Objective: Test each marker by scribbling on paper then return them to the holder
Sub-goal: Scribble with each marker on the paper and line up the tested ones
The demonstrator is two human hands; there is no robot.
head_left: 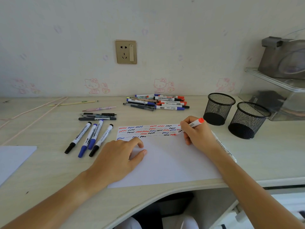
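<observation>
Right now, from the head camera, the right hand (196, 132) grips a red marker (191, 125), fingers curled round its barrel, the tip down on the sheet of paper (168, 162) at the right end of the scribbled rows, its red end pointing up and to the right. The left hand (118, 160) lies flat on the paper's left part with fingers relaxed, holding nothing, pressing the sheet to the desk (49, 171). Rows of red, blue and black squiggles (148, 130) fill the top strip of the paper. Left of the sheet lie four capped markers (90, 138), two black and two blue, side by side, with a few pens (97, 116) just behind them. Farther back, near the wall, sits a pile of markers (156, 102). Two black mesh holders (218, 109) stand to the right of the paper, close together. A wall socket (126, 52) is above the pile.
</observation>
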